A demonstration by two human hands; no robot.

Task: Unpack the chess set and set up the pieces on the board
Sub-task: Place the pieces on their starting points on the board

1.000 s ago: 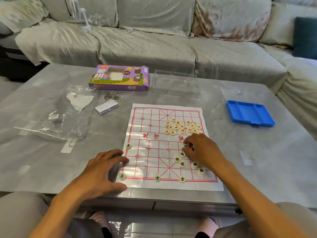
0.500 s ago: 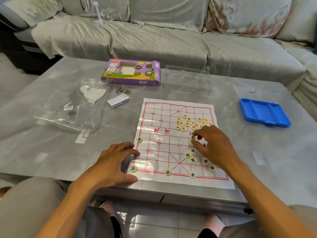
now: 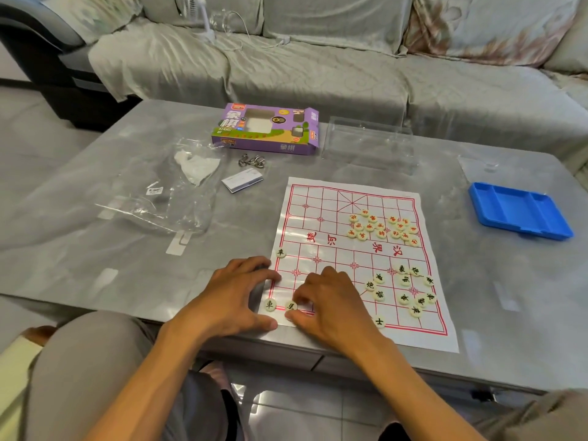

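A: Head cam, L side first?
B: Left hand (image 3: 234, 297) lies on the near-left corner of the paper board (image 3: 337, 249), fingers spread & pretty straight, thumb along the board's near edge. Grip is loose, holds nothing.
A: R hand?
B: Right hand (image 3: 334, 302) reaches across to that same corner. Fingertips pinch a pale disc w/ black char (image 3: 291, 306) sitting on the near row, so grip is closed round that piece.
A: Next to it?
B: Just left, a black-char corner piece (image 3: 269, 304) on the corner point, near the L thumb but apart from it. Another black-char disc (image 3: 280, 252) on the left edge line, further up.
A: Rest of the pieces?
B: Loose black-char cluster (image 3: 405, 289) on the near-right part of the board, one more (image 3: 379, 321) alone on the near row. Red-char heap (image 3: 383, 227) on the far-right half, beyond the river text.
A: Off-board stuff?
B: Board lies flat on the grey worktop (image 3: 95, 249). Purple box (image 3: 265, 128) at the far side, one end flap open. Clear plastic case (image 3: 369, 144) just right of it. Metal rings (image 3: 251, 161) & a small white booklet (image 3: 242, 182) betw box & board. Crumpled clear bag (image 3: 165, 192) to the left, blue tray (image 3: 518, 211) well right of the board. Grey sofa (image 3: 318, 65) behind.
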